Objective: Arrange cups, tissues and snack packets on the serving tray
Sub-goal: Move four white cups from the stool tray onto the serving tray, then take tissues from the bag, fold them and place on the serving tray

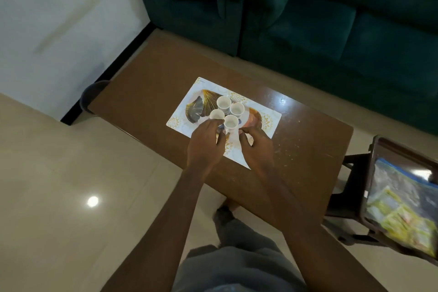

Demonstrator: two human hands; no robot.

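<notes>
Left hand (205, 143) reaching over the near edge of the serving tray (184, 104), fingers loosely curled and touching the nearest-left cup (216, 115); whether truly pinching its wall, impossible to tell. Right hand (256, 147) hovering just beside it, fingers bent and slightly spread, tips close to the base of the nearest-right cup (231, 122), holding nothing visibly. Four white cups clustering upright in a tight square at the tray's middle, directly ahead of both hands, each hand nearer its own near cup. Tray lying flat on the brown table (147, 78), long axis running diagonally from far left to near right. Probably nudging the cups into place. Snack packets (400, 208) waiting blurred on a second tray (379, 147) well off to the right, so nearer the right hand; tissues not in sight.
</notes>
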